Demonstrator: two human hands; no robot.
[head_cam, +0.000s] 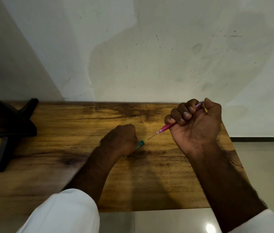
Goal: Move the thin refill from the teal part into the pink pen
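Right hand (194, 125): fist clenched round pink pen (166, 127), raised off table (57, 165), likely to keep it steady. Refill (151, 137) protruding from pen nose, tip aimed down-left; apparently seated already. Left hand (120, 140): pressed to table, closed over teal part (141, 143), probably pinning it; exact grip hidden. Dark stand (8, 128) at far left, well apart. No obstruction between hands.

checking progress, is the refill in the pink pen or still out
In: a thin refill tip sticks out of the pink pen gripped in the right hand. How deep it sits, cannot tell.
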